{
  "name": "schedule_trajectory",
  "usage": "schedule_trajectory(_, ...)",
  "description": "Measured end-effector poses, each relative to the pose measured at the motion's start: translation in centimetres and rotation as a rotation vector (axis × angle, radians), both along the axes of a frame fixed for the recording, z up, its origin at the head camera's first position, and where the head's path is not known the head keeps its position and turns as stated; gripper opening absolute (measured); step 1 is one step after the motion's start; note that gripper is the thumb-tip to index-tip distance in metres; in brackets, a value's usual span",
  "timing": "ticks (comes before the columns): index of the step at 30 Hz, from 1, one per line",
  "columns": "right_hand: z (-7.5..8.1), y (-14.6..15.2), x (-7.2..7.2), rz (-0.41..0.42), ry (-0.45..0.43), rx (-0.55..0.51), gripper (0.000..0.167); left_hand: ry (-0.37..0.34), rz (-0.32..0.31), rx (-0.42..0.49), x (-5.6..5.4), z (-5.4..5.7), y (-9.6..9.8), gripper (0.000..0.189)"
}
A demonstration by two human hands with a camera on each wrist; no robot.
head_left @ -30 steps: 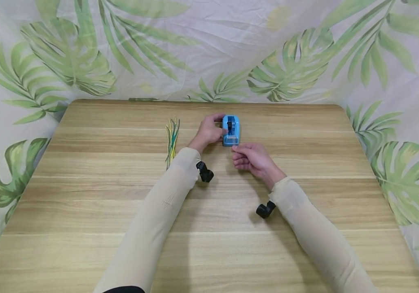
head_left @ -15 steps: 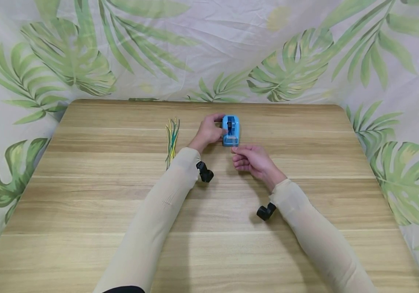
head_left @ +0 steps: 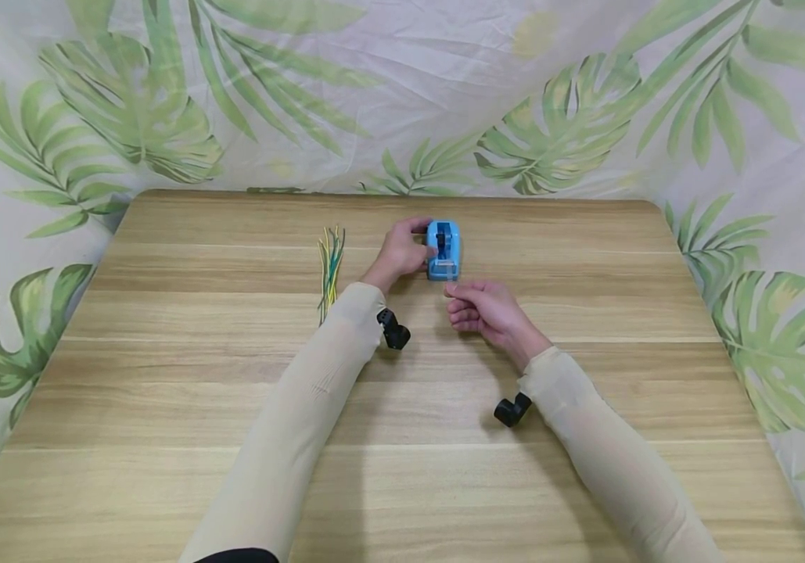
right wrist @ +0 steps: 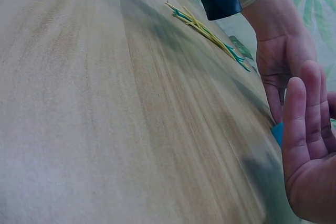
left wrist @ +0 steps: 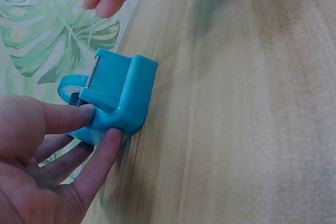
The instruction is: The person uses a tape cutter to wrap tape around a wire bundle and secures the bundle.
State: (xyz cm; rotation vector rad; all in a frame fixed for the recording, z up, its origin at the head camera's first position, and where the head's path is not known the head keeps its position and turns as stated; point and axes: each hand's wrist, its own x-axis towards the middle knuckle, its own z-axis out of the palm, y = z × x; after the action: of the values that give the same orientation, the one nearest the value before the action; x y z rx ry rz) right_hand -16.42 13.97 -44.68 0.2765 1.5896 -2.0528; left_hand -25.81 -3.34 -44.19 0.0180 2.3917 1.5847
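A blue tape dispenser (head_left: 454, 249) with a toothed cutting edge stands toward the back of the table. My left hand (head_left: 400, 250) grips its left side, with the thumb over the top near the roll and the other fingers along the side in the left wrist view. From the cutter, a short strip of clear tape (left wrist: 89, 40) runs taut to my right hand (head_left: 492, 307), whose thumb and forefinger pinch its end. That pinch is just in front of the dispenser in the head view. In the right wrist view, the dispenser is mostly hidden behind my right hand.
Left of my left hand lies a loose bundle of yellow and green twist ties (head_left: 332, 264), partly covered by the sleeve in the head view. A wood-grain table (head_left: 219, 313) spans the area. Behind it hangs a leaf-print cloth (head_left: 430, 94).
My right hand has drawn back slightly toward me, and the clear tape between it and the dispenser has lengthened a little. My left hand and the dispenser stay nearly still.
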Motion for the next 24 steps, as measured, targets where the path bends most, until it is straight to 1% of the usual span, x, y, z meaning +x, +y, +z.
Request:
schedule_trajectory(6, -0.12, 0.02, 0.16, 0.000, 0.002, -0.004, 0.037, 0.010, -0.007, 0.000, -0.04, -0.08, 0.00, 0.059)
schedule_trajectory(15, -0.36, 0.12, 0.39, 0.002, 0.001, -0.006, 0.021, -0.003, -0.006, 0.013, -0.07, -0.08, -0.03, 0.059)
schedule_trajectory(17, -0.37, 0.10, 0.46, 0.002, -0.001, -0.006, 0.021, -0.004, -0.008, 0.010, -0.11, -0.10, -0.07, 0.060)
schedule_trajectory(21, -0.45, 0.11, 0.62, 0.009, -0.008, -0.011, 0.029, -0.005, -0.011, 0.011, -0.18, -0.19, -0.12, 0.060)
schedule_trajectory(24, -0.49, 0.09, 0.74, 0.007, -0.016, -0.014, 0.031, -0.004, -0.010, 0.014, -0.17, -0.21, -0.15, 0.060)
